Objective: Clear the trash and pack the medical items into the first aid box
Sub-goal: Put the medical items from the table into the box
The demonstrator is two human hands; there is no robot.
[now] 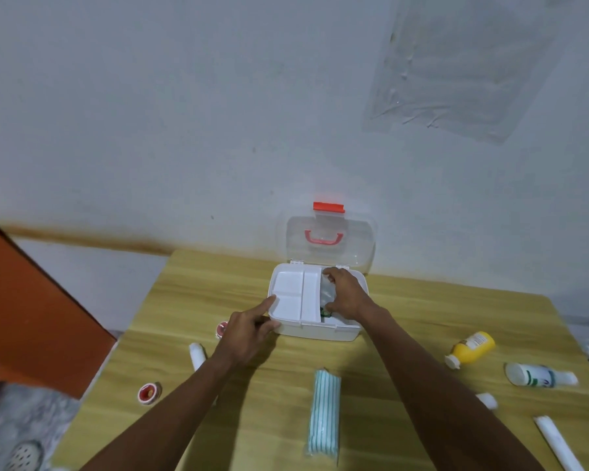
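Masks [323, 412] lie nearest, long axis toward the box [315, 329]. Left hand [249, 331] steadies its front corner, fingers loose; right hand [346, 294] inside, closed on clear trash [327, 289].

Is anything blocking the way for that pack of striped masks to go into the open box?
Partly. The first aid box is open, but its white tray covers the left side and the right hand fills the right. The mask pack lies clear on the table.

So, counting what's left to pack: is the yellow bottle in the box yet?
No, the yellow bottle lies on the table, right of the box.
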